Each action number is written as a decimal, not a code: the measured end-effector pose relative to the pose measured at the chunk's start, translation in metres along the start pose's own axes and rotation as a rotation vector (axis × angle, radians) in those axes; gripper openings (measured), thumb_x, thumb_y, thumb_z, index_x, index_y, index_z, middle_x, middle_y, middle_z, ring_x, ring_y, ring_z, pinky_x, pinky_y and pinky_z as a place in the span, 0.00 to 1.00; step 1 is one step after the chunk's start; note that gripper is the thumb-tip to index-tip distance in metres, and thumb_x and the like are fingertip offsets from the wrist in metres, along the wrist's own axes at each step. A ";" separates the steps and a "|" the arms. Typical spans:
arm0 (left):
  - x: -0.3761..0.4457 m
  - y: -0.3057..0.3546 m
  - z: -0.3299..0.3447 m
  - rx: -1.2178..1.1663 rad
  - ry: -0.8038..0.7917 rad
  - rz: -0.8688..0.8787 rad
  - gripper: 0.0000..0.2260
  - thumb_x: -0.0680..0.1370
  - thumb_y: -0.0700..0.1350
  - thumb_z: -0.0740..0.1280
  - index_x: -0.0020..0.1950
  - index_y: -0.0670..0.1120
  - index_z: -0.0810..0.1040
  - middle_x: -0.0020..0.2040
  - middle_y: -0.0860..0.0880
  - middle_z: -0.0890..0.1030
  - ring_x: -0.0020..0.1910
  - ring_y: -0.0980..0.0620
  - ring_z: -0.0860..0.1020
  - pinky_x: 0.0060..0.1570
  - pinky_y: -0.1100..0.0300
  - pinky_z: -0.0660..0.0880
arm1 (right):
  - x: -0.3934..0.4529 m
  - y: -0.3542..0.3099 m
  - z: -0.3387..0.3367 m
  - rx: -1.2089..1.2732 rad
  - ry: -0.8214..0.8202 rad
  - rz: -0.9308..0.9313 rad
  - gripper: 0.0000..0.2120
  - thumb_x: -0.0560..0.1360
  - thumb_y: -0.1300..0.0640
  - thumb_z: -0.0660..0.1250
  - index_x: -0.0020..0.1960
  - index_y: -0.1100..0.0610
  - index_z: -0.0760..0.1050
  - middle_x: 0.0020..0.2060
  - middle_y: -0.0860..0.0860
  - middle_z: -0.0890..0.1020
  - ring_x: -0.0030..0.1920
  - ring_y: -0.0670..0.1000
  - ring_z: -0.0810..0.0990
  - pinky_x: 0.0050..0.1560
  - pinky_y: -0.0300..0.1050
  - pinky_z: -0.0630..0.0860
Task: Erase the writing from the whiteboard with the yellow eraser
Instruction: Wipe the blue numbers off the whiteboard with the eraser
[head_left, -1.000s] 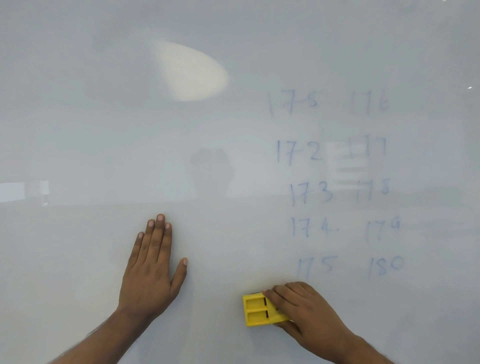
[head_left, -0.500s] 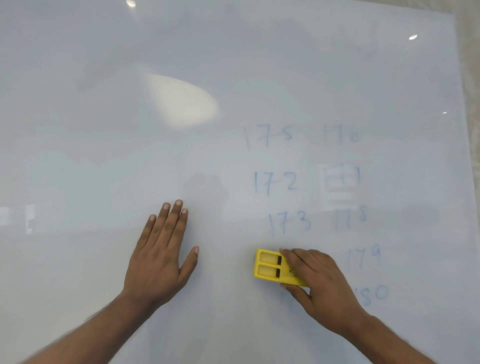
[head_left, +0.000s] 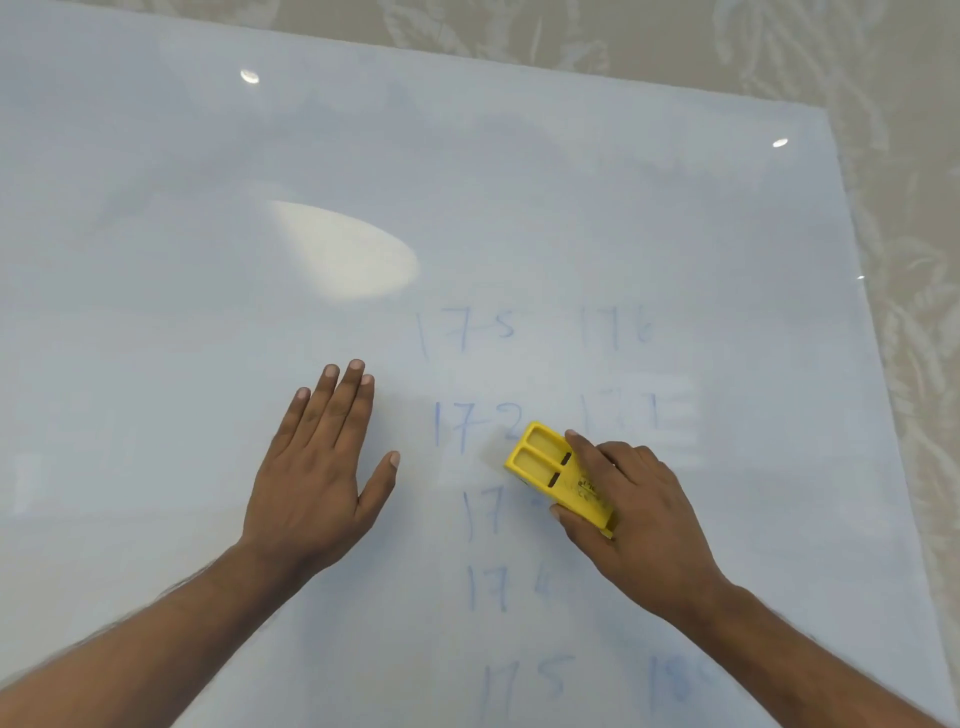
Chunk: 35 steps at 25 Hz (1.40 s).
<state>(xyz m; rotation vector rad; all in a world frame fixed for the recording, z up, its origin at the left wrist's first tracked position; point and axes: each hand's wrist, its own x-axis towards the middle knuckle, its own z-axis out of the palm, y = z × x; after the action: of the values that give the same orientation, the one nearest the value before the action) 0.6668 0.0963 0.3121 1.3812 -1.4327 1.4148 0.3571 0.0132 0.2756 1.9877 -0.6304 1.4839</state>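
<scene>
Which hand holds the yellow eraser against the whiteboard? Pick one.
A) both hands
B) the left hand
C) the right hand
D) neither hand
C: the right hand grips the yellow eraser on the whiteboard, while the left hand lies flat and empty beside it.

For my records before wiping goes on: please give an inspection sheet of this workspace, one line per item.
Surface: whiteboard, glossy, with light reflections.
Job's things: yellow eraser on the board between the number columns; faint blue numbers remain, some smeared.
Clutter: nothing seen.
Grippers: left hand flat on the board, fingers spread; right hand has its grip on the eraser.
Cables: nothing seen.
Surroundings: beige patterned wall behind the board's top and right edges.
</scene>
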 end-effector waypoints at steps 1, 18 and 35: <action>0.002 0.003 0.001 0.010 0.002 0.000 0.32 0.83 0.58 0.51 0.82 0.42 0.53 0.83 0.46 0.54 0.83 0.48 0.50 0.80 0.48 0.50 | 0.002 0.003 -0.001 0.004 0.011 0.010 0.30 0.75 0.42 0.62 0.73 0.55 0.67 0.50 0.49 0.76 0.45 0.52 0.73 0.45 0.47 0.72; 0.097 -0.018 0.039 -0.017 0.087 -0.007 0.32 0.83 0.59 0.49 0.82 0.43 0.53 0.83 0.47 0.54 0.82 0.50 0.52 0.80 0.53 0.46 | 0.131 0.002 0.046 0.004 0.189 0.152 0.34 0.76 0.36 0.56 0.75 0.54 0.62 0.49 0.47 0.68 0.46 0.50 0.71 0.39 0.44 0.72; 0.090 -0.013 0.048 0.026 0.159 0.000 0.29 0.84 0.55 0.50 0.81 0.41 0.57 0.82 0.45 0.57 0.81 0.47 0.56 0.79 0.50 0.51 | 0.112 0.011 0.065 -0.046 0.233 0.016 0.31 0.75 0.44 0.60 0.74 0.57 0.66 0.49 0.49 0.71 0.46 0.51 0.70 0.41 0.46 0.73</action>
<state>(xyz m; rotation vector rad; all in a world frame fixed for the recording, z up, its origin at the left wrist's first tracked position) 0.6709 0.0329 0.3933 1.2540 -1.3162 1.5123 0.4255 -0.0430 0.3706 1.7450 -0.5761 1.6644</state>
